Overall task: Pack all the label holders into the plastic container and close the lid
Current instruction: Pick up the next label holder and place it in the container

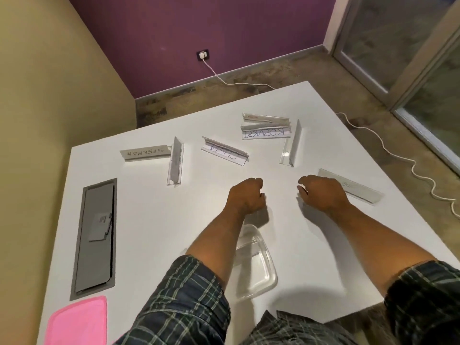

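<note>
Several clear label holders lie scattered on the white table (149, 232): one reading SUPERMAN (145, 153), one upright beside it (175, 164), one in the middle (225, 151), a stack reading KOSAKSI (266, 127), one tilted (291, 144), and one at the right (356, 186). The clear plastic container (256, 265) sits near the front edge, partly under my left forearm. My left hand (245, 195) hovers over the table with curled fingers, holding nothing. My right hand (321, 192) is also loosely curled and holds nothing, just left of the right-hand holder.
A grey cable hatch (95, 237) is set into the table at the left. A pink cloth (79, 322) lies at the front left corner. A white cable (373, 135) runs across the floor beyond the table's far right edge.
</note>
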